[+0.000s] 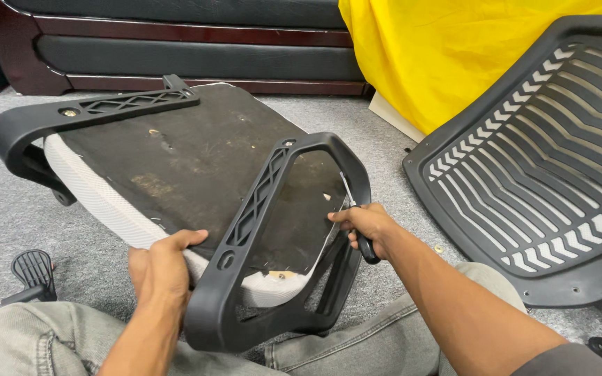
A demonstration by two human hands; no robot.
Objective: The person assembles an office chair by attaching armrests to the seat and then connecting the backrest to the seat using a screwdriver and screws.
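gripping the stiff, light-looking black armrest, the left hand clasped its base; the right hand closed round its rear bar.

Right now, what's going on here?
A person sits on the grey carpet with an upturned chair seat across their lap. The left hand grips the seat's padded front edge. The right hand holds a tool with a black handle against the near armrest, which lies loose over the seat's underside. The far armrest sits along the opposite side. A slotted black backrest lies on the floor to the right.
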